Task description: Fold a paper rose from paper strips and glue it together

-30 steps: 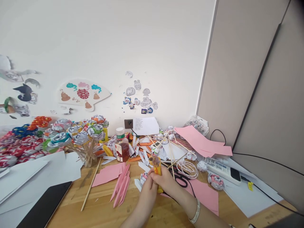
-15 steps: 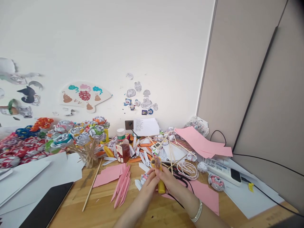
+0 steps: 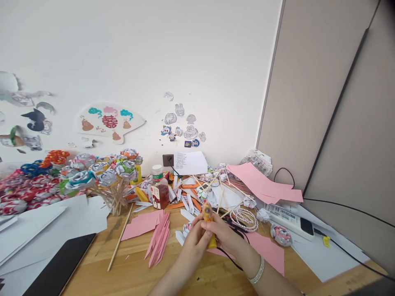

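Observation:
Both my hands are closed around a small yellow glue gun [image 3: 212, 241] above the table's front middle. My left hand [image 3: 197, 236] wraps it from the left, and my right hand [image 3: 224, 232], with a bracelet on the wrist, grips it from the right. The glue gun's rounded upper end shows above my thumbs, and a black cord trails from below its handle. Just left of my left hand lies a paper flower [image 3: 187, 229], partly covered. Folded pink paper strips [image 3: 158, 242] lie farther left. A pink sheet [image 3: 268, 250] lies right of my right wrist.
Finished paper flowers [image 3: 108, 176] on sticks stand at the left, near a jar [image 3: 159, 193]. A dark tablet-like slab [image 3: 61, 267] lies front left, a wooden stick [image 3: 120, 238] beside it. Bead strings [image 3: 245, 220], a power strip [image 3: 290, 222] and a rolled flower [image 3: 280, 235] are on the right.
My hands and the glue gun have shifted slightly right, and the glue gun's upper end has turned a little more toward me. The other things stay where they were.

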Motion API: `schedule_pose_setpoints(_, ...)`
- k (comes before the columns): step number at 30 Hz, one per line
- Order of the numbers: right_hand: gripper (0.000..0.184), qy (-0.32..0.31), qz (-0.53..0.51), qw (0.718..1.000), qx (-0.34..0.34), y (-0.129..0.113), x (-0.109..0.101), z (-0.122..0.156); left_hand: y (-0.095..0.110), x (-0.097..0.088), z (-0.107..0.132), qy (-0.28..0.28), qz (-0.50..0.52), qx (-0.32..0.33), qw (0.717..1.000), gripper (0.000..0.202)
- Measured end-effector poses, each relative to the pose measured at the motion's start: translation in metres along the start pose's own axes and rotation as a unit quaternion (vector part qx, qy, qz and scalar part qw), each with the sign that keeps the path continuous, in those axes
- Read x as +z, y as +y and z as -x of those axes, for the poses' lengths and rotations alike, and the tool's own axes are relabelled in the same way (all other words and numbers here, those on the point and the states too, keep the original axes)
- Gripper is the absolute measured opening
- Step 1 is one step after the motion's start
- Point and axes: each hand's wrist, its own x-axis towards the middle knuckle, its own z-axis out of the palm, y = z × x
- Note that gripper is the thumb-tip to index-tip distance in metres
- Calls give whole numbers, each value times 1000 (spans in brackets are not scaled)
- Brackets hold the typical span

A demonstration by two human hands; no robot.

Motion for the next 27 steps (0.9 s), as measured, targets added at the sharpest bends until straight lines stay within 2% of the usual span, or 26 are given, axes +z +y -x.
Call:
schedule_pose_setpoints(4, 25, 59, 62, 991, -102, -4, 5, 0, 7, -3, 2, 9, -93, 11, 996, 41)
schedule_pose_setpoints(8, 29, 159, 53, 967, -194, 0, -7, -8, 24, -21, 3, 61, -167, 27, 984, 39)
schedule_pose_setpoints(11, 34, 231, 34, 953, -195, 4, -22, -16, 31, -46, 1, 119, -189, 35, 974, 38)
schedule_pose_setpoints(14, 42, 289, 44, 939, -179, 11, -29, -24, 21, -73, -3, 177, -226, 33, 957, 32)
schedule_pose_setpoints(16, 46, 312, 35, 936, -161, 16, -29, -29, 5, -88, -4, 167, -266, 34, 949, 31)
schedule_pose_setpoints(19, 46, 343, 15, 929, -134, 25, -26, -35, -21, -97, -6, 109, -339, 60, 932, 49)
schedule_pose_setpoints(23, 47, 367, -2, 925, -102, 33, -24, -41, -40, -85, -9, 42, -412, 84, 906, 66)
schedule_pose_setpoints(27, 48, 380, -33, 921, -76, 36, -23, -44, -45, -75, -13, 42, -420, 86, 903, 59)
